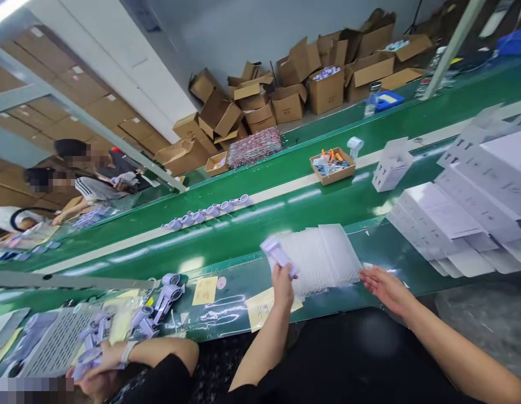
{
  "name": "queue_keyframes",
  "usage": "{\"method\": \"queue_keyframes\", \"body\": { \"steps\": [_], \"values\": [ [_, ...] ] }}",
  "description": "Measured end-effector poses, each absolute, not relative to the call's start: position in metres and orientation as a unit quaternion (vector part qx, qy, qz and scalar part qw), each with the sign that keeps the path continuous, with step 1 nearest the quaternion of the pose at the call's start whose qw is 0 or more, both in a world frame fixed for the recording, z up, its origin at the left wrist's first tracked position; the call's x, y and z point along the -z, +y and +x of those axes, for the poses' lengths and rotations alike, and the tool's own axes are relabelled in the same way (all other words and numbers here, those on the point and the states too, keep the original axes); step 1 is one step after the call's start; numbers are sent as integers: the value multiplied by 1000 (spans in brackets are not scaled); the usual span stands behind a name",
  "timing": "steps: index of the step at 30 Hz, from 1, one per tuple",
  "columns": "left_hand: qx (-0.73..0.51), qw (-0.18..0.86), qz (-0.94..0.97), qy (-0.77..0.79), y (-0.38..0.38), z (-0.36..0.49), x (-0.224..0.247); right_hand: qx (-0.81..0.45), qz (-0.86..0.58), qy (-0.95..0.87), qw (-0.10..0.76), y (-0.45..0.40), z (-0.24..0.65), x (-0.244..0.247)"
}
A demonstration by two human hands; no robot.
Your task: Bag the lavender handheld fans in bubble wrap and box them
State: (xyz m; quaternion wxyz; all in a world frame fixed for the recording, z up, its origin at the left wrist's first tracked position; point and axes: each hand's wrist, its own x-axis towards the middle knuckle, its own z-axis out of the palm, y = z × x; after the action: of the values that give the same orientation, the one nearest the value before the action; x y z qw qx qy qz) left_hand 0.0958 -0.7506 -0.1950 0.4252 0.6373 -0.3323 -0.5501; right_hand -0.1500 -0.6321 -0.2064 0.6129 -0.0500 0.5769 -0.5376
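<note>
In my left hand (282, 285), a pale lavender handheld device (277, 252) is gripped, tilted over the left end of a fanned stack of translucent white sleeves (323, 255). My right hand (384, 286) is at the stack's right edge, fingers stretched out and nothing clearly held. Whether its fingertips touch the sleeves I cannot tell. Under my left wrist lies a yellow paper with handwriting (257, 314). A smaller yellow note (205, 290) and a pink round piece (220, 282) lie farther left on the green worktop.
White boxes (441, 213) are stacked at the right. Lavender ring-headed devices (212, 210) line the green conveyor, near a carton tray with orange-handled tools (332, 166). At lower left, a co-worker's hands (104, 365) hold a lavender part. Other people sit at far left; open cartons (247, 106) stand behind.
</note>
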Motion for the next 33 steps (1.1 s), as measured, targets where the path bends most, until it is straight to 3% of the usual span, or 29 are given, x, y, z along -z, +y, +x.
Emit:
{"method": "queue_keyframes", "body": {
  "steps": [3,6,8,10,12,16,20,24,30,33],
  "values": [
    [733,293,454,-413,-711,27,186,578,5,427,696,-646,-151,192],
    [747,103,367,-545,-692,-18,184,609,1,429,668,-649,-163,185],
    [604,46,363,-708,-697,-30,185,630,18,458,627,-639,-180,185],
    [382,18,347,-857,-709,-33,188,647,31,464,604,-622,-199,188],
    [202,-52,299,-931,-722,-35,195,646,51,462,606,-604,-215,192],
    [130,-179,238,-946,-734,-43,213,611,113,451,641,-577,-229,199],
    [154,-157,265,-939,-734,-51,214,593,140,441,659,-564,-226,201],
    [183,-95,333,-920,-731,-63,199,575,81,400,709,-567,-222,188],
    [531,97,440,-718,-728,-78,182,569,-46,331,751,-607,-219,181],
    [589,163,492,-619,-725,-72,174,554,-87,400,725,-616,-213,182]
  ]
}}
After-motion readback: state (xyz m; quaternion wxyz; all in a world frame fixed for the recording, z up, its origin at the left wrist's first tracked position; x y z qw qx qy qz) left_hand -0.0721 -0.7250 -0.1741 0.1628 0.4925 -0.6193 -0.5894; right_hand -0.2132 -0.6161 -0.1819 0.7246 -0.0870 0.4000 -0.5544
